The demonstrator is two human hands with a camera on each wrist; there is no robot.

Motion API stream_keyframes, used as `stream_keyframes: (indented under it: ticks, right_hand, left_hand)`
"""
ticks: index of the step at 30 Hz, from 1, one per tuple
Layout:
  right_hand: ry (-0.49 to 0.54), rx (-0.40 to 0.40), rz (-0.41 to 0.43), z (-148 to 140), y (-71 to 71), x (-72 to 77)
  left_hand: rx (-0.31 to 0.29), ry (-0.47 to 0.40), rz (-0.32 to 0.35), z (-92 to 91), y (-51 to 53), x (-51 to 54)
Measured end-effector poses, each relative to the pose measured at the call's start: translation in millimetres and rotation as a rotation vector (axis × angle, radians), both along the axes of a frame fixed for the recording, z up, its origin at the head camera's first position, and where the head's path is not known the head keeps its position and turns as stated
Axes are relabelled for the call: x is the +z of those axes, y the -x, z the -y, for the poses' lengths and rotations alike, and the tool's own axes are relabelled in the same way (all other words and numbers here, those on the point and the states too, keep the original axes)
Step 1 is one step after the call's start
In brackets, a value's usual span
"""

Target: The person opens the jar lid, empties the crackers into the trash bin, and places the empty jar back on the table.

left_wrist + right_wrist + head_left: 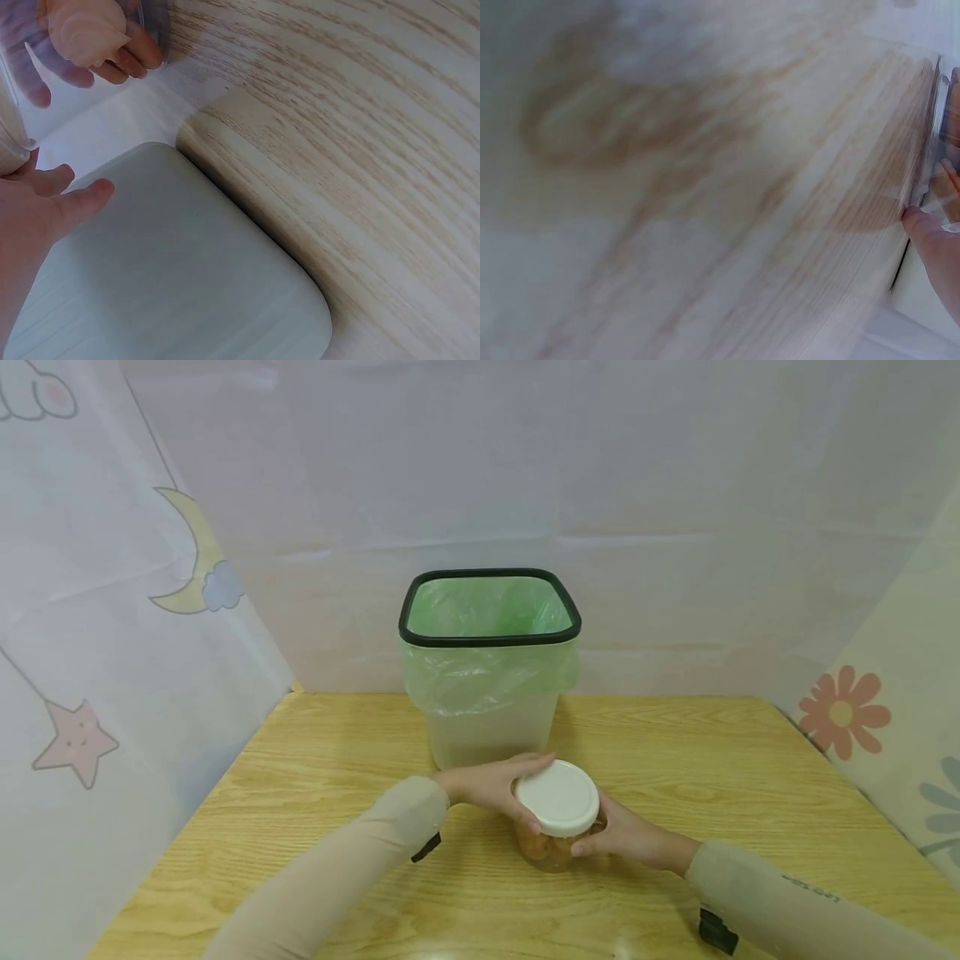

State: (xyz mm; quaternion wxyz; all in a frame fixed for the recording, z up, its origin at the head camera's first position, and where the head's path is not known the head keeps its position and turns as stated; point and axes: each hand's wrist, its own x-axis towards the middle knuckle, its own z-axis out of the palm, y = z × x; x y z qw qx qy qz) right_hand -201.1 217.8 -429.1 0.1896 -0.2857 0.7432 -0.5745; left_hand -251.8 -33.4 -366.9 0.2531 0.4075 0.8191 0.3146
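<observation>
Tabletop, yellow wood-grain (337, 868), far edge near a pale, creased wall covering (487, 460). On left wall: printed yellow crescent moon (202, 535) with blue cloud (222, 586); below, printed pink star (75, 743) on a line. On cream right wall: printed coral-red flower (842, 713); at edge, part of a grey-blue flower (947, 797). Toward far side of tabletop: whitish tapered plastic bin (487, 735), black rounded-corner rim (490, 641), translucent pale green liner (487, 681) folded over outside. Just in front, slightly right: clear round jar (536, 853), flat white lid (558, 797), orange-brown contents; cannot tell whether touching tabletop. Left hand (495, 787): thumb and fingers spread round left of lid, holding jar. Right hand (630, 835): thumb and fingers curved round jar's right side. Sleeves, both beige (322, 881).
</observation>
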Motion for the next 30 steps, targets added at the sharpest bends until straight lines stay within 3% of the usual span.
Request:
stream_keyframes:
  ticks: [24, 30]
  right_hand:
    - [0.005, 0.018, 0.043, 1, 1.0, 0.0]
    - [-0.008, 0.001, 0.018, 0, -0.7, -0.2]
  left_hand:
    - [0.118, -0.043, 0.025, -0.4, -14.3, -5.1]
    - [0.135, -0.052, 0.012, -1.6, -18.3, -5.3]
